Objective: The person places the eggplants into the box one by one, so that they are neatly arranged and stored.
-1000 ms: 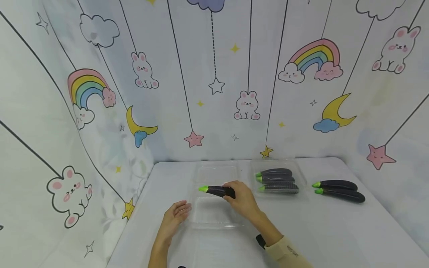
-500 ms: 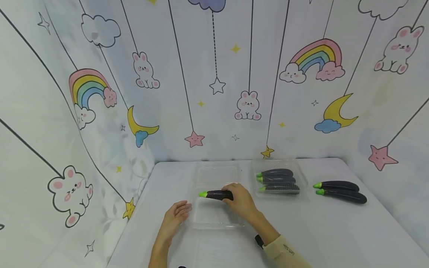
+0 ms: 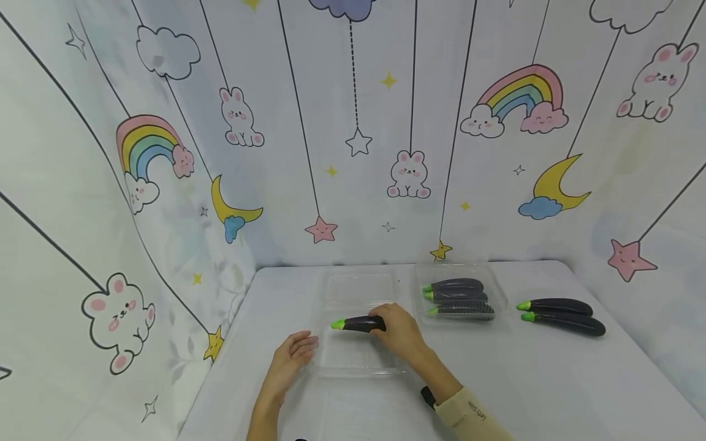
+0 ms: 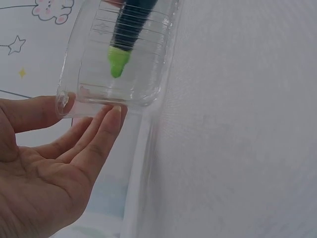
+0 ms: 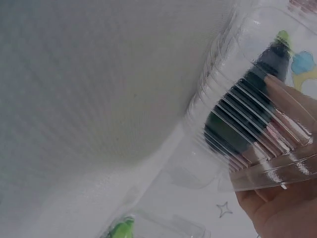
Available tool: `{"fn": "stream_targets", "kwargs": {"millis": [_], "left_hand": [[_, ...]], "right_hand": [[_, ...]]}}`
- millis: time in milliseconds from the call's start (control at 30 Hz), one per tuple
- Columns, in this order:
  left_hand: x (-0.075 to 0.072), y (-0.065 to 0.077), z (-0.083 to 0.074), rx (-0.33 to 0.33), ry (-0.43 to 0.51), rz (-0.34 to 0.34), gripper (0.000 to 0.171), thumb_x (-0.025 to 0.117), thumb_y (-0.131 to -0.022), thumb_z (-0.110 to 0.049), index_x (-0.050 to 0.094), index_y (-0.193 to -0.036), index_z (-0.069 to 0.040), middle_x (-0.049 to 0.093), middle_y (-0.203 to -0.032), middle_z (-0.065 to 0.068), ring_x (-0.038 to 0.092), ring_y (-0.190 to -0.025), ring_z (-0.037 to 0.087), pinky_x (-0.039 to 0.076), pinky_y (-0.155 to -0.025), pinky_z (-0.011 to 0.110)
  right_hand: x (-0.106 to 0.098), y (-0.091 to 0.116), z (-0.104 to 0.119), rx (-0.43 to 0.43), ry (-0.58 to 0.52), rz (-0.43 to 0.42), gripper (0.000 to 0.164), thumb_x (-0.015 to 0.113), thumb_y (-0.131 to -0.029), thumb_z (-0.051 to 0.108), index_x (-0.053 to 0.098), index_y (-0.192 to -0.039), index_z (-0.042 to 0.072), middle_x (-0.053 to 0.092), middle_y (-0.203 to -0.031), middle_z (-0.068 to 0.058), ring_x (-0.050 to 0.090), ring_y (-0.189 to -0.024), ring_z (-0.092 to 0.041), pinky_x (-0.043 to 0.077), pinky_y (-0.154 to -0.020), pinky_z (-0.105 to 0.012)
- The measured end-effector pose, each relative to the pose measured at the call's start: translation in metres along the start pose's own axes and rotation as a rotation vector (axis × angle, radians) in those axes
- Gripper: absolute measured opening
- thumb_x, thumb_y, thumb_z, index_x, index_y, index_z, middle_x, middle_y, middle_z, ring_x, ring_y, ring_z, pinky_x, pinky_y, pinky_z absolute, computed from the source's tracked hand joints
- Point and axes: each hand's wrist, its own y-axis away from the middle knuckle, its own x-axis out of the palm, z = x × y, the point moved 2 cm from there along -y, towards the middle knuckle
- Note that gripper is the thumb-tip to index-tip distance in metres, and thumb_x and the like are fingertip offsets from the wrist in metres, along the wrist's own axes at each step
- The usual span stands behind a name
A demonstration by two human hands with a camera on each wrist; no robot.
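Right hand (image 3: 401, 332): grasping the eggplant by its blunt dark end, thumb and fingers curled round it.
Eggplant (image 3: 361, 324): in the right hand, over the tray half of the open clamshell, green stem end towards nine o'clock — whether it touches the floor, we cannot tell.
Left hand (image 3: 291, 356): released, fingers relaxed; at about eight o'clock on the tray, the fingertips touch its edge.
Open clamshell (image 3: 353, 371): clear plastic, spread flat before us, its lid half (image 3: 360, 285) at twelve o'clock.
Filled box (image 3: 494, 289): near the open clamshell, between two and three o'clock — we count three eggplants (image 3: 456, 284) inside.
Loose pair (image 3: 565, 323): two eggplants side by side on the white table (image 3: 529, 380), at three o'clock beyond the filled box.
Sleeve (image 3: 469, 416): pale beige, on the right arm.
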Motion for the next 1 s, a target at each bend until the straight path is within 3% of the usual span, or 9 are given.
{"fn": "stream_targets", "kwargs": {"millis": [200, 533, 1000], "left_hand": [[0.0016, -0.0003, 0.0, -0.006, 0.0, 0.006, 0.051, 0.06, -0.1, 0.003, 0.045, -0.149, 0.007, 0.059, -0.143, 0.026, 0.057, -0.133, 0.04, 0.055, -0.102, 0.028], [0.0007, -0.0001, 0.0004, 0.008, 0.012, 0.032, 0.052, 0.06, -0.101, 0.004, 0.043, -0.149, 0.009, 0.057, -0.144, 0.028, 0.055, -0.135, 0.043, 0.054, -0.104, 0.029], [0.0007, 0.0007, -0.002, 0.013, -0.006, 0.036, 0.052, 0.06, -0.101, 0.002, 0.043, -0.149, 0.008, 0.057, -0.144, 0.027, 0.056, -0.134, 0.042, 0.054, -0.105, 0.031]], "right_hand": [[0.0018, 0.0005, -0.0006, -0.007, 0.025, 0.053, 0.036, 0.091, -0.081, 0.017, 0.077, -0.114, 0.016, 0.074, -0.12, -0.004, 0.067, -0.115, -0.027, 0.058, -0.097, -0.045], [0.0025, 0.0028, -0.0034, -0.04, 0.063, 0.065, 0.035, 0.09, -0.081, 0.016, 0.077, -0.114, 0.015, 0.074, -0.12, -0.004, 0.068, -0.115, -0.026, 0.058, -0.097, -0.044], [-0.0028, 0.0016, -0.0033, -0.038, -0.004, 0.077, 0.032, 0.088, -0.084, 0.013, 0.077, -0.113, 0.013, 0.073, -0.121, -0.006, 0.066, -0.119, -0.029, 0.056, -0.1, -0.046]]}}
